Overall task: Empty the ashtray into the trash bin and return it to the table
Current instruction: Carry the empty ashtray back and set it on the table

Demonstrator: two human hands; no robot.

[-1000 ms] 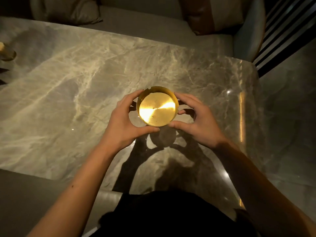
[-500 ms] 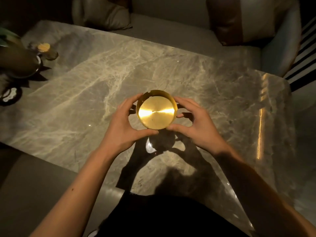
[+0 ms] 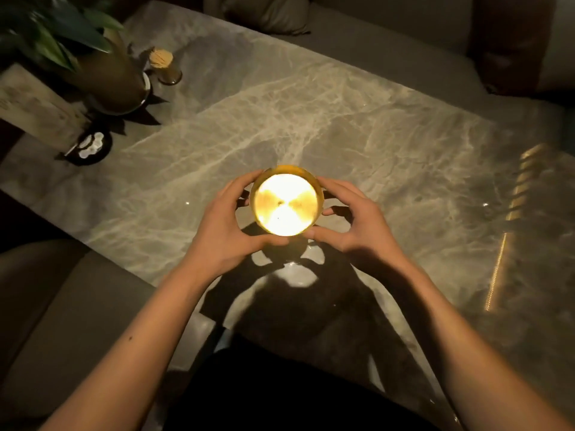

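A round golden ashtray (image 3: pixel 286 203) with a bright, shiny bottom is held between both hands just above the grey marble table (image 3: pixel 357 129). My left hand (image 3: pixel 224 225) curls around its left side, thumb under the near rim. On the opposite side my right hand (image 3: pixel 351 222) grips it the same way. Its inside looks bare except for a small dark speck near the middle. No trash bin is in view.
At the table's far left stand a potted plant (image 3: pixel 102 66), a jar of toothpicks (image 3: pixel 163 65), a small black dish (image 3: pixel 91 146) and a paper card (image 3: pixel 34 107). Grey sofa seats (image 3: pixel 389 35) with cushions line the far side, and another seat (image 3: pixel 71 321) lies near left.
The view has swung left, bringing the plant, jar and dish into sight. Both hands keep the same grip on the ashtray over the table.
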